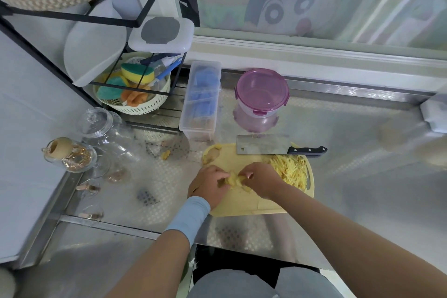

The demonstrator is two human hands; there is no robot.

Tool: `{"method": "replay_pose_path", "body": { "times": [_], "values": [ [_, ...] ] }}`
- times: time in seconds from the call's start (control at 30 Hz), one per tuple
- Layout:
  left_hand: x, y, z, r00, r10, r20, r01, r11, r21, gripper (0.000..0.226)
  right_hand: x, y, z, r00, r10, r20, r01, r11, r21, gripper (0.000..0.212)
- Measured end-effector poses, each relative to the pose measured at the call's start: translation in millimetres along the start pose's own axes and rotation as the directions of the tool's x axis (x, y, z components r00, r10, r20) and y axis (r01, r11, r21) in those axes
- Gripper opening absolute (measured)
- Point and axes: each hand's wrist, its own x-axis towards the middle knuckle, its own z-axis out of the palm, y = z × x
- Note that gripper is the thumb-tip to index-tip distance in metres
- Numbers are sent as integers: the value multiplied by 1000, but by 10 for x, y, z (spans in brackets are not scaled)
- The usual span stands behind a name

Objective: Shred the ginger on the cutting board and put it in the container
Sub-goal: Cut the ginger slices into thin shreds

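Pale yellow cutting board [246, 205]; yellow shredded ginger [289, 169]; purple-lidded container [262, 91]; black-handled cleaver [263, 144]; light-blue sleeve [191, 218].

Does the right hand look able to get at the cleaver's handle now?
Probably yes, once it lets go: right hand and left hand pinch a ginger piece, but the cleaver handle lies uncovered beyond, only ginger shreds between.

Counter [362, 172] at frame right lies open; cleaver [262, 144] lies across the way up to the container [262, 89]; glass jars [104, 128] crowd the left.
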Motion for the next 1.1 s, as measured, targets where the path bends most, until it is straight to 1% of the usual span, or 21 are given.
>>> {"method": "replay_pose_path", "body": {
  "times": [0.13,0.23,0.3,0.4,0.57,0.63,0.7,0.8,0.9,0.97,1.1],
  "values": [
    [-1,-18,13,999,33,24,-34,999,23,24,-1,-15,-13,999,43,12,-44,996,83,27],
    [1,-17,31,998,29,50,-29,1000,-7,35,38,-24,26,990,135,-32,-122,958,261,26],
    [23,43,16,996,17,85,-19,1000,22,41,63,-31,43,981,188,-39,-166,930,327,23],
    [67,93,-1,995,-1,102,-1,1000,11,43,70,-58,57,976,215,-36,-193,928,320,21],
    [79,65,1,992,-7,124,14,998,-61,52,55,-63,72,981,170,-88,-143,956,255,23],
    [89,54,1,994,-11,105,24,993,-115,53,42,-49,76,981,161,-107,-130,958,254,23],
    [91,35,10,996,-12,92,24,991,-133,55,37,-27,68,980,165,-113,-128,952,277,20],
    [97,46,13,995,10,100,0,995,-98,56,33,15,15,981,173,-91,-137,939,316,18],
    [104,83,25,993,41,109,-42,999,3,52,19,63,-51,985,155,-79,-125,947,297,19],
    [120,92,40,993,66,99,-69,997,32,49,18,70,-64,987,148,-68,-123,950,287,18],
    [129,84,48,988,115,104,-120,991,50,36,62,32,-17,988,138,-64,-111,941,321,18]
  ]
}}
